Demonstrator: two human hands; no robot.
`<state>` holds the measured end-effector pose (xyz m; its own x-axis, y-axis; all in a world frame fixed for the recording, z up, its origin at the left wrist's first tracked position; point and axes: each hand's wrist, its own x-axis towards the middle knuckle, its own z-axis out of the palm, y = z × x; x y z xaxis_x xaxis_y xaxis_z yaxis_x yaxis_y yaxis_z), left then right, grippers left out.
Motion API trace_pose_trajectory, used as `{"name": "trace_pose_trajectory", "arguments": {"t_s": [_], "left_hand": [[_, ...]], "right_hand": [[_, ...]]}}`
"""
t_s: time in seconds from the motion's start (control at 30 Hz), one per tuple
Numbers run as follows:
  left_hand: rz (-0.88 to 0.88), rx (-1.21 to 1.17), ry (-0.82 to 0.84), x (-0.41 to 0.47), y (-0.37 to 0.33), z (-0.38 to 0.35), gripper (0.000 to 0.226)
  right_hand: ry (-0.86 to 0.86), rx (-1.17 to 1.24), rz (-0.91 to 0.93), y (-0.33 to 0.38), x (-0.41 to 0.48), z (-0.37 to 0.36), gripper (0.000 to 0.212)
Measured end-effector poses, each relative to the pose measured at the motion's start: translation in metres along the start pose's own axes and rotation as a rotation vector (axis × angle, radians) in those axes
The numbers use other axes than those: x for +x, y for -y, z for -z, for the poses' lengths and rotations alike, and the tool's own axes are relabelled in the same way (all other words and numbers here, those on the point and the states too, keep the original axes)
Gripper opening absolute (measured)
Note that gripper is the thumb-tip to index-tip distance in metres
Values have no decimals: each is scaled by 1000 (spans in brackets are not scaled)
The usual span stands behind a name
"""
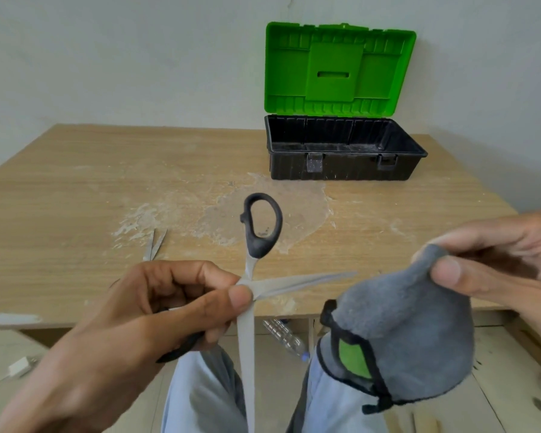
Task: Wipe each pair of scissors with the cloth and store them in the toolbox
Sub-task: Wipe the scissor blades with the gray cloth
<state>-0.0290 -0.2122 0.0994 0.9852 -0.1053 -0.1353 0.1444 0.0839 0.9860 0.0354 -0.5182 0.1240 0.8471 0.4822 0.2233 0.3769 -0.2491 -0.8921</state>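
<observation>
Steel scissors (253, 260) in left grip (156, 307), cloth (403, 332) in right grip (506, 260)

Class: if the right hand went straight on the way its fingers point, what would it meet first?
The right hand, holding the cloth, points leftward; it would likely first meet the outstretched blade of the open scissors gripped by the left hand, though depth is uncertain.

No legible text, brand, number or sign, only faint pale specks on the black handle loop of the scissors (259, 246), at the end toward the toolbox (341, 171), too small and blurred to read
</observation>
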Motion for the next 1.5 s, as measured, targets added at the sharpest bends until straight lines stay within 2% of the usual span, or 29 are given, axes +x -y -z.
{"name": "trace_pose_trajectory", "arguments": {"t_s": [0.27,0.5,0.63,0.8,0.97,1.1,1.3,1.5], "left_hand": [[-63,95,-27,-2,-4,-5,41],[-176,303,-51,-4,-8,-15,38],[-178,294,-59,-3,-5,-13,31],[-89,192,-51,-3,-7,-17,12],[-113,194,-5,1,-4,-17,23],[-140,230,-49,6,-3,-21,11],[-161,238,24,13,9,-21,16],[-256,341,24,17,14,-21,9]], "right_hand": [[7,-77,73,-1,5,-6,22],[44,-66,69,-3,14,-27,22],[67,-51,32,-5,16,-35,24],[90,-91,9,-9,13,-34,20],[66,-59,-1,-12,11,-34,19],[40,8,-26,-16,11,-34,19],[-9,24,-44,-21,8,-31,20],[-40,-20,-20,-22,3,-27,17]]}}
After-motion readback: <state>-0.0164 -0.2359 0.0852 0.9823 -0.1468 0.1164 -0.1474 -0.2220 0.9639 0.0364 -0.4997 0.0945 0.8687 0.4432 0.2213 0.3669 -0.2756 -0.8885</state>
